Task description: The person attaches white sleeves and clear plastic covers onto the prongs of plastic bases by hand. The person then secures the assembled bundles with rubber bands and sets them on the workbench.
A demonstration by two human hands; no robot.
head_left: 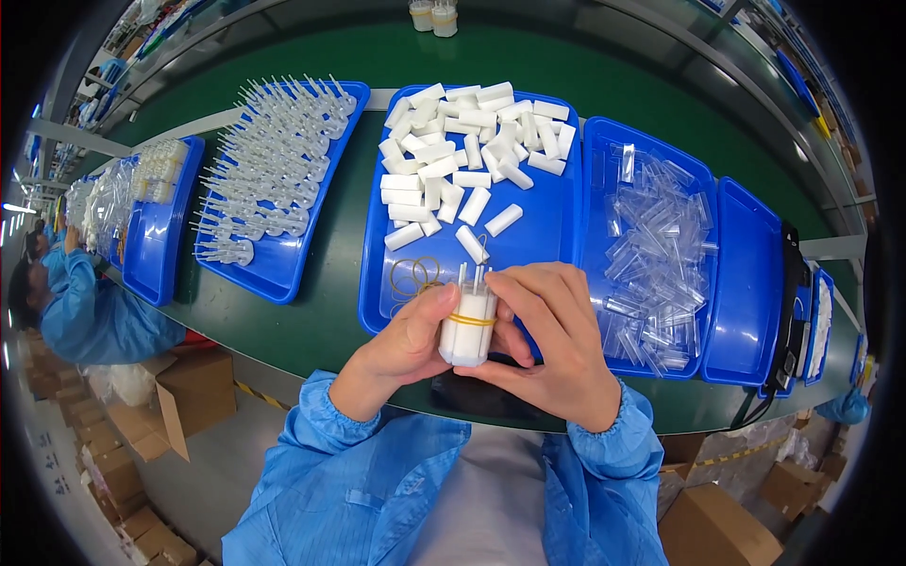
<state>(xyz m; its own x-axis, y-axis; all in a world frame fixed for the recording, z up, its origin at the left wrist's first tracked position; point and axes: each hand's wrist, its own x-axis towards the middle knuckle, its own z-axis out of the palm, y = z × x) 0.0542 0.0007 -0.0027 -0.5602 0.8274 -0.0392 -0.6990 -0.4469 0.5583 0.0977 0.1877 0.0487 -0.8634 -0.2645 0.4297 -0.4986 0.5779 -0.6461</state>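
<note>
I see the left hand [396, 341] and right hand [564, 344] pinching the clear-tube bundle [466, 341] between their fingers, nearly upright by the blue tray [543, 222]. Light pressure seems best, keeping the yellow band [472, 320] level. White pieces [439, 169] lie beyond.

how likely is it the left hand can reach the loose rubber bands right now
Probably yes: the loose rubber bands lie just beyond the left hand, mostly uncovered, though that hand is busy holding the bundle.
</note>
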